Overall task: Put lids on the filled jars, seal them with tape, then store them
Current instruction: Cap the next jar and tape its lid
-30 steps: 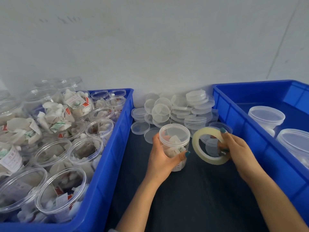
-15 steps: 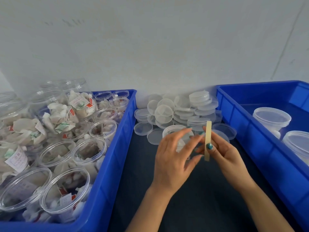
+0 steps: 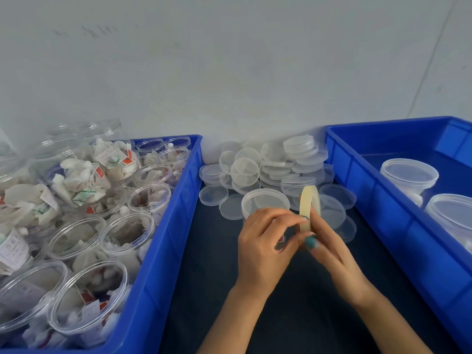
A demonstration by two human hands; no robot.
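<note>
A lidded clear jar (image 3: 264,201) stands on the dark mat, mostly hidden behind my left hand. My right hand (image 3: 323,245) holds a roll of pale tape (image 3: 307,208) edge-on, upright, just right of the jar. My left hand (image 3: 265,241) has left the jar, and its fingertips pinch at the rim of the tape roll. A loose heap of clear lids (image 3: 275,166) lies behind the jar.
A blue bin (image 3: 168,226) on the left holds several open jars filled with paper-wrapped packets. Another blue bin (image 3: 378,200) on the right holds lidded jars (image 3: 408,176). The dark mat (image 3: 212,264) runs between the bins toward me.
My left hand let go of the jar and moved to the tape roll. The right hand turned the roll from face-on to edge-on and lifted it beside the jar.
</note>
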